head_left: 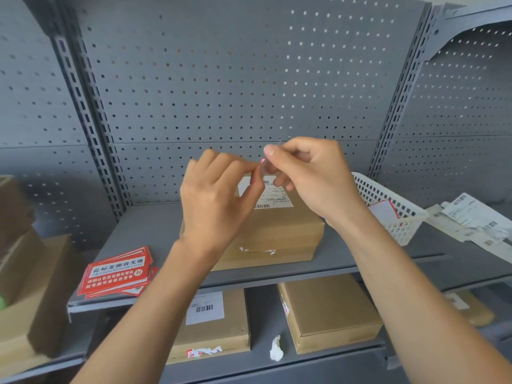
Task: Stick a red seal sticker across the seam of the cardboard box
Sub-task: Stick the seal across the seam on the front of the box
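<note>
A grey metal shelf (155,225) backed by pegboard is seen. Below both hands lies the brown cardboard box (279,231). A small red seal sticker (263,162), mostly hidden and blurred, is pinched between the left hand (219,200) and right hand (310,176).

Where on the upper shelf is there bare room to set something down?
Bare shelf lies between the red stickers and the cardboard box, and behind the stickers. The right end is crowded: a white basket and loose labels.

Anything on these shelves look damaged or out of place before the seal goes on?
Yes. The box on the upper shelf has torn white scraps along its front seam. The lower left box carries a ripped red seal, and a crumpled paper scrap lies beside it.
</note>
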Demonstrator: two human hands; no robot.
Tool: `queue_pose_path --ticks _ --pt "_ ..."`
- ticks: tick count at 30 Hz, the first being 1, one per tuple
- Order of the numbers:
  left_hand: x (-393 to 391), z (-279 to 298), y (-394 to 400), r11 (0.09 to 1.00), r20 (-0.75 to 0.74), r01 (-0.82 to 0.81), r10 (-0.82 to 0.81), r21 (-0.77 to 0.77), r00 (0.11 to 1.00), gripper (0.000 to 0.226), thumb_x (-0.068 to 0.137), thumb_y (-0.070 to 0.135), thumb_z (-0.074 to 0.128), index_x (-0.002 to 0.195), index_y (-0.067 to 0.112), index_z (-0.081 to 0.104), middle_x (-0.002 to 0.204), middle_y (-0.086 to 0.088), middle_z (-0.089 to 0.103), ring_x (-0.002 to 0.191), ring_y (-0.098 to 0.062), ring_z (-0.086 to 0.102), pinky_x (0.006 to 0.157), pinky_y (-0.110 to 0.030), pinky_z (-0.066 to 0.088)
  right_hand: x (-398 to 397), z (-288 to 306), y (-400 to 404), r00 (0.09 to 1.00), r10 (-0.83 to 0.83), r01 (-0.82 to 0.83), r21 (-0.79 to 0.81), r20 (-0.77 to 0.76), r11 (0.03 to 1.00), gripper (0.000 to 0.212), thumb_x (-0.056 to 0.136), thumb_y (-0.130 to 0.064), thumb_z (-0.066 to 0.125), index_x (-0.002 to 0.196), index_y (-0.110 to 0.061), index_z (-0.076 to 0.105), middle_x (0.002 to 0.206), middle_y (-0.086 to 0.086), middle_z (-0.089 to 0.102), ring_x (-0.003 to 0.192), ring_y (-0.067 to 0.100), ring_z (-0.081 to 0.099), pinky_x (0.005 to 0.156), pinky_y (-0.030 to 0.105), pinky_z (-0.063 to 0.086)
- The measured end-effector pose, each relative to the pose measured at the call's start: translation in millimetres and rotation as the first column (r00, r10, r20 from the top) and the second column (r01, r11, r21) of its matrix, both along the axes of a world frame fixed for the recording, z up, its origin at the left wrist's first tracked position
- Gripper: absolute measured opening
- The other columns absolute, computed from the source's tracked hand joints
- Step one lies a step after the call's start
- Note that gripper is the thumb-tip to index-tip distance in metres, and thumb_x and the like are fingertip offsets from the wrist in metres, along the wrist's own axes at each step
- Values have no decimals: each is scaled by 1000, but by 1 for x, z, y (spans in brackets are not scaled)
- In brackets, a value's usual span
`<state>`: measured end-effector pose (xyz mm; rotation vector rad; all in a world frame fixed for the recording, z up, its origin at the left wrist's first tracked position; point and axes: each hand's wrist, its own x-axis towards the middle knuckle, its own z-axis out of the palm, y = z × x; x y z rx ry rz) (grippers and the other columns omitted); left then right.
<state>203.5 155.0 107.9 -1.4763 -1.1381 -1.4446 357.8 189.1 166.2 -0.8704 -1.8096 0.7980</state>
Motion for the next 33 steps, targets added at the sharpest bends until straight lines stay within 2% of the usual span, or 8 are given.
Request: queue_pose_path --ticks 11,15,20,24,26,28,31,33 --pt "-3 -5 -8 999 -143 11 -5 35 990 20 97 15 70 81 8 79 81 -2 75 68 -32 65 57 -45 38 1 1 -12 997 -24 27 -38 71 999 15 90 -15 65 80 -16 77 71 -2 77 61 6 72 72 39 60" --pt "-4 -4 -22 986 116 165 -162 -21 980 11 96 15 74 89 9 79 89 -1 74 79 -28 66 72 -41 47 8 1 -14 996 -21 21 -2 89 1000 14 90 -17 65 80 -17 75 71 0 76 66 8 74 68 36 59" --pt "-19 -8 -42 938 583 342 -249 -54 774 15 92 28 77 91 13 76 90 0 73 84 -18 64 71 -25 40 26 -3 -18 994 58 -61 29 95 998 14 93 -16 65 83 -15 74 76 6 76 75 17 72 63 18 50" --pt "-16 -14 -54 872 652 475 -293 -117 700 8 90 22 79 85 27 75 83 11 72 73 -2 59 67 -19 38 34 -10 -25 990 127 -129 27 66 991 12 94 -9 65 85 -8 74 75 7 75 67 3 66 62 9 46" --pt "-17 -17 -57 850 667 510 -304 -133 680 15 91 20 78 82 32 75 79 10 72 68 -9 57 63 -28 40 34 -15 -29 988 145 -146 24 60 989 12 94 -8 66 86 -6 73 75 6 75 67 1 65 62 8 46" --pt "-18 -21 -62 829 688 537 -298 -157 662 15 91 23 77 81 35 76 81 6 74 67 -25 56 63 -43 40 34 -20 -33 986 153 -155 25 65 988 12 94 -7 65 86 -7 73 75 6 74 69 2 65 64 8 47" --pt "-20 -28 -69 794 742 578 -269 -190 614 13 91 23 77 81 30 78 82 1 75 59 -12 50 64 -43 38 34 -31 -37 987 150 -151 25 54 988 12 94 -8 66 85 -10 73 76 4 74 75 14 70 67 12 52" --pt "-20 -32 -74 776 768 597 -253 -202 588 11 92 22 76 82 25 78 83 0 76 61 -17 58 67 -47 43 34 -42 -37 990 122 -125 51 68 991 13 94 -10 67 84 -14 74 76 2 74 80 21 70 72 21 54"
